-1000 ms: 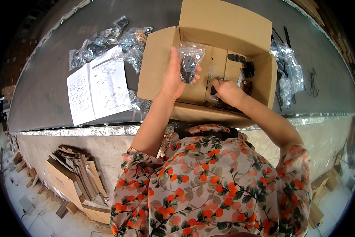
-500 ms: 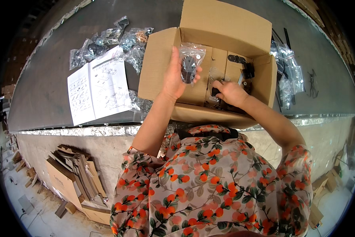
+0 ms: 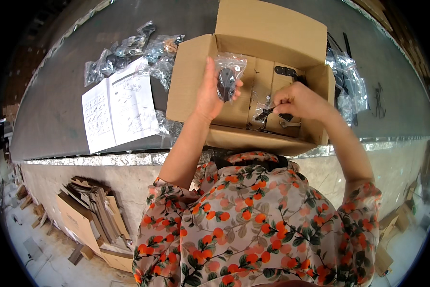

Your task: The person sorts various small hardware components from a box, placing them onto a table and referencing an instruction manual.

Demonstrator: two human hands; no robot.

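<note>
My left hand (image 3: 208, 98) holds up a clear zip bag (image 3: 226, 82) with dark parts inside, over the left half of an opened cardboard box (image 3: 188, 79). Inside the box, my right hand (image 3: 299, 101) pinches a small black piece (image 3: 264, 114) between thumb and fingertips; its exact kind is too small to make out. Below that hand lie a flat wrench-like metal piece (image 3: 289, 124) and other small dark parts. A black bracket with round holes (image 3: 285, 71) rests farther back in the box, partly hidden by my hand.
Left of the box lies a printed instruction sheet (image 3: 119, 107), with several clear bags of hardware (image 3: 114, 60) behind it. More bagged parts (image 3: 346, 86) and black rods (image 3: 347, 46) are on the right. Flattened cardboard (image 3: 88, 215) leans below the table edge.
My right hand has lifted and shifted right inside the box, with the small black piece in its fingers. The bag in my left hand has turned slightly.
</note>
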